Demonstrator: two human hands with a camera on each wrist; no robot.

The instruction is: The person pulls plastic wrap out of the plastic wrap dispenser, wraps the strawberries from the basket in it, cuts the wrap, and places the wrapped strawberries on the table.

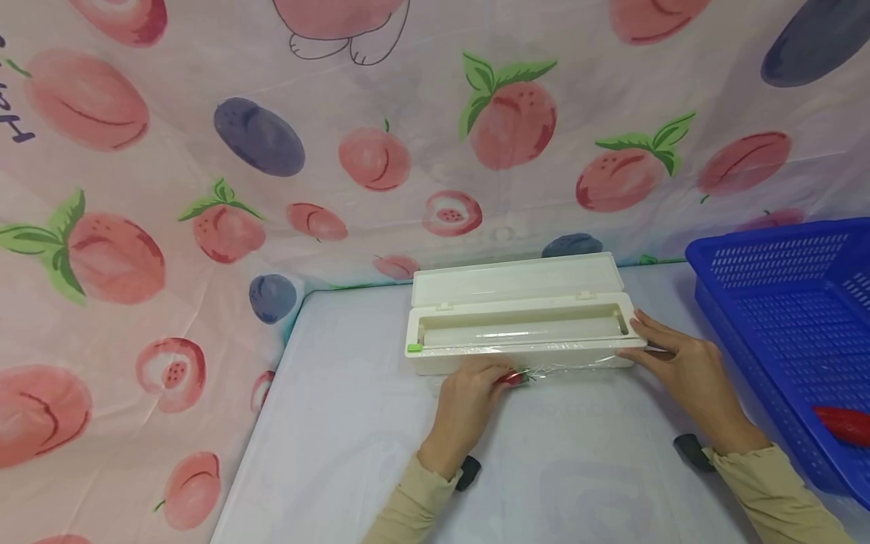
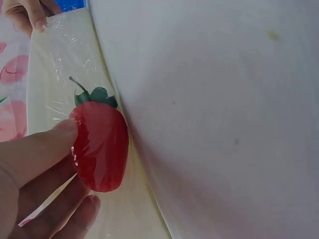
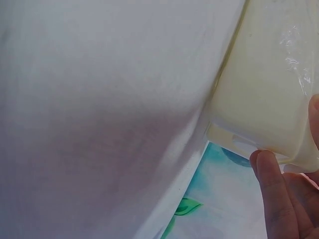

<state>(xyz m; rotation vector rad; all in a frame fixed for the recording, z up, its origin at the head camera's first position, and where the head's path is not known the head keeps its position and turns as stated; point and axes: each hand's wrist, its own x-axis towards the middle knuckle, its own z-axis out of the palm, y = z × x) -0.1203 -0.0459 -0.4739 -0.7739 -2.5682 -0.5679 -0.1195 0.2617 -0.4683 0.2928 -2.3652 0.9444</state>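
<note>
A white cling film dispenser box [image 1: 530, 357] stands on the table with its lid [image 1: 516, 279] raised and a film roll [image 1: 523, 332] inside. My left hand [image 1: 469, 389] is at the front of the box, pinching a smooth red strawberry-shaped fruit [image 2: 102, 147] with a green leafy cap. Clear film [image 2: 75, 55] covers the fruit and stretches over the box front. At the box's right end, my right hand [image 1: 686, 370] grips the corner, thumb on the front and fingertips [image 3: 266, 162] against the end wall.
To the right is a blue perforated basket [image 1: 761, 340] with a red item [image 1: 843, 425] in it. A green slider [image 1: 414, 348] sits at the box's front left corner. Behind the white table [image 1: 340, 453] hangs a fruit-patterned cloth [image 1: 381, 91].
</note>
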